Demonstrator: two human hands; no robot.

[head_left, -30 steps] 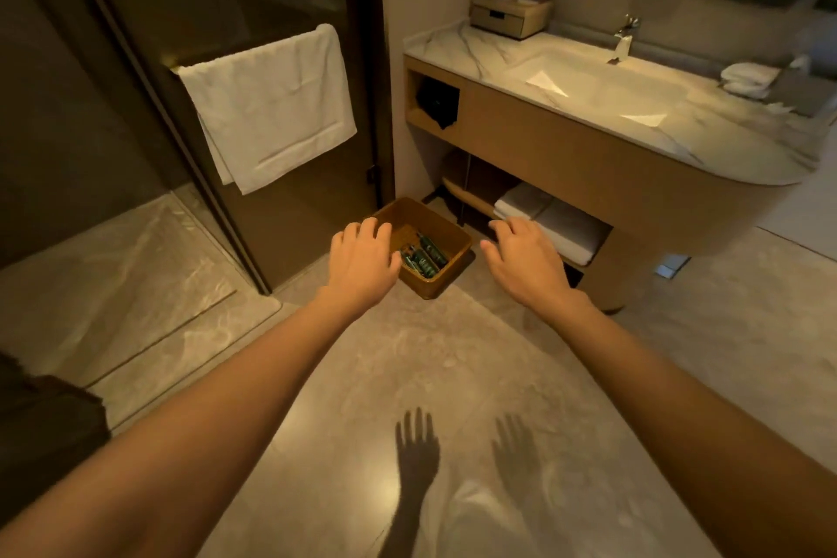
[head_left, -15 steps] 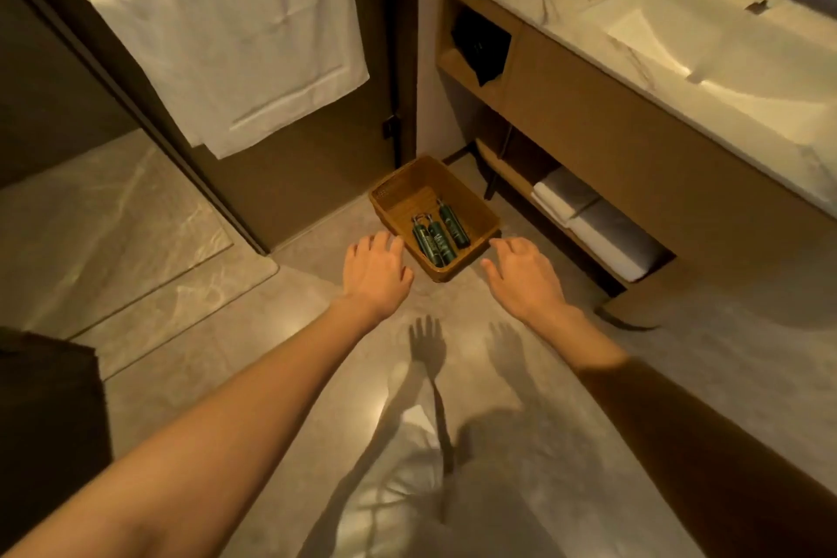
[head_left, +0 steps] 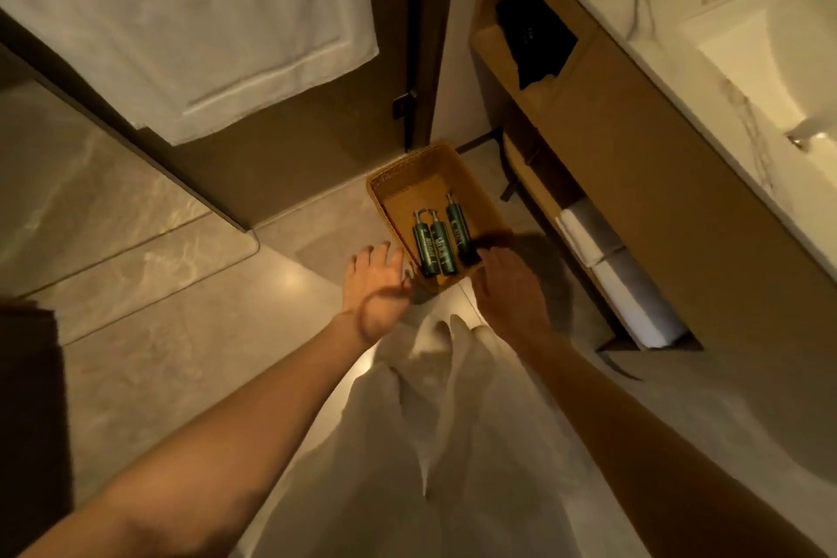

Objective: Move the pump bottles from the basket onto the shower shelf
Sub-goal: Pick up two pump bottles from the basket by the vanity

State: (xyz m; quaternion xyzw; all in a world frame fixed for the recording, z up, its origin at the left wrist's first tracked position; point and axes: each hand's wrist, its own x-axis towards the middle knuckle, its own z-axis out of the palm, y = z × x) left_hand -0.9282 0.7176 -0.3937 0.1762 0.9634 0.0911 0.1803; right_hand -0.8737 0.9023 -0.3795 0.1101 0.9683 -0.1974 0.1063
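Observation:
A tan woven basket sits on the bathroom floor by the vanity's corner. Three dark green pump bottles lie side by side in its near end: a left bottle, a middle bottle and a right bottle. My left hand hovers at the basket's near left corner, fingers spread, holding nothing. My right hand is at the near right corner, fingertips over the rim close to the right bottle; I cannot tell if they touch it. No shower shelf is in view.
A white towel hangs on the dark glass shower door. The shower floor lies to the left. The wooden vanity with marble top and sink stands on the right, folded towels on its low shelf. My light trousers fill the bottom centre.
I have leaned in and down, so the basket is nearer and seen from above. Both hands have dropped to its near corners, and the right fingertips now reach over the rim.

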